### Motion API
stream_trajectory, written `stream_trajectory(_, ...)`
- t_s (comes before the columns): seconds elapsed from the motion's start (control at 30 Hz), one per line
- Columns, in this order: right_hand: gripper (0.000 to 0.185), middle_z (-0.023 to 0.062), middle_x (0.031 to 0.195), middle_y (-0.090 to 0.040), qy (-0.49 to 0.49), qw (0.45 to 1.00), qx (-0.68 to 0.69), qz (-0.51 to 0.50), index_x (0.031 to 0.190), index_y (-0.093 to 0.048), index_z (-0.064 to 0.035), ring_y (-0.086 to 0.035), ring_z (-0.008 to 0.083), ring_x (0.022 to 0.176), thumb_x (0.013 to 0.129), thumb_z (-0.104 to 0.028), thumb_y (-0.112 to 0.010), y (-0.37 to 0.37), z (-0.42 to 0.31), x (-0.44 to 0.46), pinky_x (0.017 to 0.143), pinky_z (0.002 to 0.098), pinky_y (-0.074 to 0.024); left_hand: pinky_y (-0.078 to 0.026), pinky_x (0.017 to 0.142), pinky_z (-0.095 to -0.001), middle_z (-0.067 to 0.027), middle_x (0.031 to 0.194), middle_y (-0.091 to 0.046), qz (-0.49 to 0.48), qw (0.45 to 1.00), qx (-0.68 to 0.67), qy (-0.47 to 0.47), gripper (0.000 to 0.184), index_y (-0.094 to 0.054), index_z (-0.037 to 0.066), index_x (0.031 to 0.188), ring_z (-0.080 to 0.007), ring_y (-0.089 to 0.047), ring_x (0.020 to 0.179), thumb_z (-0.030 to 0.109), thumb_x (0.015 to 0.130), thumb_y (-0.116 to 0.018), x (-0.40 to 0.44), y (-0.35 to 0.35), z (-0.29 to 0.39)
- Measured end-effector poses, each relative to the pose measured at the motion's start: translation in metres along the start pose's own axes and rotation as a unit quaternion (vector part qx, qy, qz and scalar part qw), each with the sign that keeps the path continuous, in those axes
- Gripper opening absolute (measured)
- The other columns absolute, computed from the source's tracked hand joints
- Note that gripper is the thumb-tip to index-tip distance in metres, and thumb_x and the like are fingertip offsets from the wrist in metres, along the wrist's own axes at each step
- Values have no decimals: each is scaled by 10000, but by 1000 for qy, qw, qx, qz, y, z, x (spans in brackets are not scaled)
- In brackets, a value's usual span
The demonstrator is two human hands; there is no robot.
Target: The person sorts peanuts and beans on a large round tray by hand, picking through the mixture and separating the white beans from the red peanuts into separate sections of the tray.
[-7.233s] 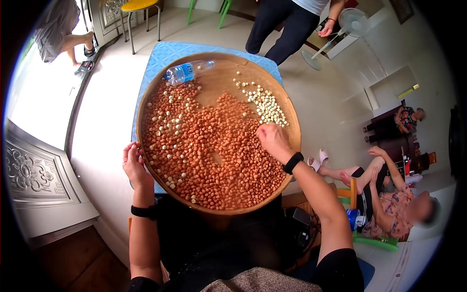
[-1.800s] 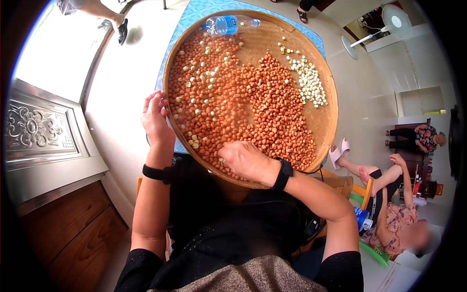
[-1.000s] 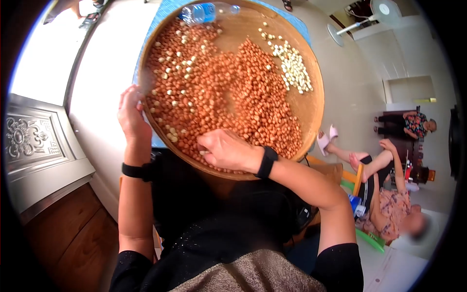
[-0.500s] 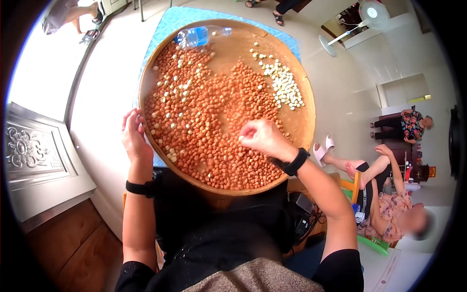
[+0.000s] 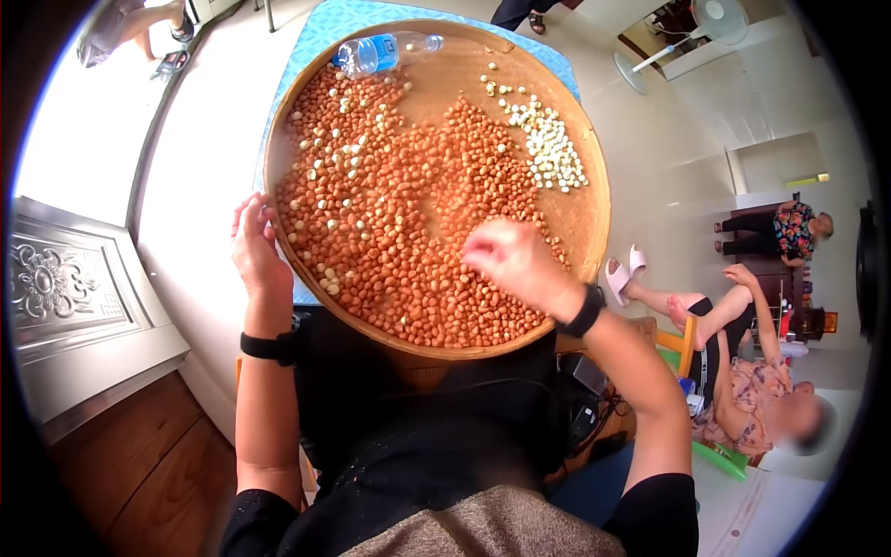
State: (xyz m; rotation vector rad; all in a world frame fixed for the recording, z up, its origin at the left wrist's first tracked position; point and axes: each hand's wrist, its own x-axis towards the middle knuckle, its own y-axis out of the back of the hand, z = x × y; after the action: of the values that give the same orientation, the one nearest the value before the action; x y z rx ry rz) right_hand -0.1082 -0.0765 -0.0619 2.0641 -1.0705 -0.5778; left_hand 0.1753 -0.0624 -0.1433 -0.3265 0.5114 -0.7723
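Reddish-brown seeds (image 5: 408, 176) are spread across a round woven tray (image 5: 583, 215), and the right hand (image 5: 522, 264) has just been shifted from the near rim to over their right-hand part, so that it is brought closer to the heap of pale seeds (image 5: 554, 153) at the tray's two o'clock. Its fingers are drawn together and blurred; whether anything is pinched cannot be told. From it, the pale heap is seen at about one o'clock, while other pale ones are scattered among the reddish-brown seeds at about ten o'clock. The left hand (image 5: 258, 249) is held half-open beside the rim at eight to nine o'clock, the seeds being to its two and three o'clock. A clear plastic bottle (image 5: 371, 56) is laid on its side at eleven o'clock.
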Motion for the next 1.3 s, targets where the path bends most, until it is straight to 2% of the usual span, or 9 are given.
stream_trajectory(0.17,121,134,746,-490,127,985,51,-109,832,-536,-34,-530,296,605,713,-35,-559,-60,-20,-11,538,386,-442,-359,560,-144,-11,839,-590,-5,1000,2,3,173,-556,34,949,-36,-476,676,131,806,-553,1,2,1)
stream_trajectory(0.4,153,134,694,-407,195,975,-15,-107,816,-434,-56,-479,311,535,714,-41,-547,-75,-19,-8,426,415,-371,-356,585,-151,-7,849,-584,-2,1000,0,2,164,-569,35,945,-42,-471,697,130,815,-536,-1,0,0)
stream_trajectory(0.43,132,119,771,-437,126,977,-40,-166,807,-502,-22,-529,308,641,710,-56,-584,-71,-23,-8,525,391,-426,-353,593,-154,-5,857,-582,-8,1000,0,2,163,-574,34,941,-46,-474,712,134,817,-536,1,3,-1)
stream_trajectory(0.6,108,126,746,-461,123,981,-55,-137,781,-496,-12,-533,311,637,724,-73,-565,-69,-24,-8,525,389,-425,-359,573,-150,-10,841,-584,-1,1000,-6,-1,151,-570,37,929,-44,-481,698,132,814,-546,1,0,-2)
stream_trajectory(0.73,109,144,645,-548,54,985,63,-153,678,-519,15,-561,280,628,707,-80,-561,-52,-23,-3,543,356,-439,-363,537,-139,-17,823,-585,-1,1000,-11,2,137,-559,39,914,-30,-479,658,130,811,-561,-1,-1,1)
stream_trajectory(0.93,105,117,613,-582,-27,990,90,-101,699,-559,25,-592,216,565,721,-78,-560,-35,-9,-6,535,302,-466,-361,524,-126,-15,844,-575,-15,1000,-25,3,142,-532,33,943,-23,-475,654,116,828,-531,-3,-6,0)
stream_trajectory(1.1,97,98,761,-627,-133,973,155,-111,827,-591,15,-615,117,624,782,-66,-567,-8,12,-11,574,230,-515,-362,524,-123,-8,839,-569,-7,1000,-9,2,141,-529,32,949,-15,-472,646,119,839,-514,-2,-1,1)
stream_trajectory(1.23,91,75,718,-621,-162,984,55,54,783,-611,-20,-585,106,552,777,-108,-588,27,63,-6,536,238,-485,-357,520,-121,-1,834,-569,1,1000,-8,-3,132,-529,40,943,-8,-468,639,124,842,-511,-5,-5,2)
stream_trajectory(1.3,136,59,708,-617,-275,952,86,106,882,-601,-20,-571,98,543,783,-112,-584,55,66,1,517,229,-467,-354,518,-119,2,833,-569,0,1000,-11,-6,128,-530,44,941,-8,-467,637,123,842,-511,-4,-3,1)
